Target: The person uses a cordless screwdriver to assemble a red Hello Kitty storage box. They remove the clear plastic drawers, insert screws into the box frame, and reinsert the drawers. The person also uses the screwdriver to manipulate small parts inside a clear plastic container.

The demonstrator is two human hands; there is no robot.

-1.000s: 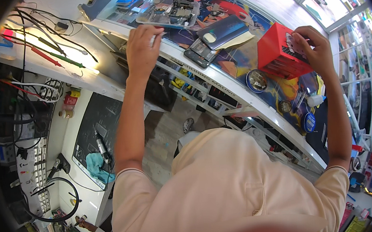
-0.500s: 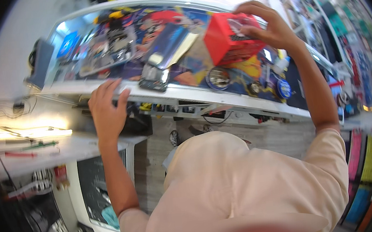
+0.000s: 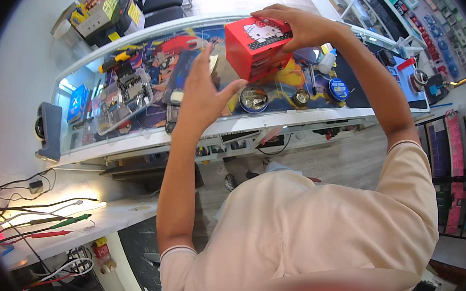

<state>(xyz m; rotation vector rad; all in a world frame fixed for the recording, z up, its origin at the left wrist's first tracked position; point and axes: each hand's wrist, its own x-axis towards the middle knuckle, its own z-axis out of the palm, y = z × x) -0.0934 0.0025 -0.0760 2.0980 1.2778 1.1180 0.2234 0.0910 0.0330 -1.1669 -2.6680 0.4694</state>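
A small red box [image 3: 238, 48] with drawer-like fronts and a white cartoon cat on top is over the far middle of the workbench. My right hand [image 3: 308, 27] grips it from its right side, thumb near the front and fingers over the back edge. Close to the box's left side is my left hand [image 3: 205, 95], fingers spread and thumb pointing toward the box, holding nothing. Behind that hand lies a flat dark-blue device [image 3: 180, 75], partly hidden. Just in front of the box sits a round tin [image 3: 254, 99] with shiny contents.
A clear plastic tray [image 3: 142, 101] of small parts lies on the left of the workbench [image 3: 297, 118]. To the right are a small round container [image 3: 300, 97], a blue-lidded tin [image 3: 338, 89] and a white bottle [image 3: 326, 62]. Test leads [image 3: 55, 225] lie on the left side shelf.
My left hand has left the bench's front edge and moved up and right to beside the red box. The box, still in my right hand, has shifted left in view, and the view has turned.
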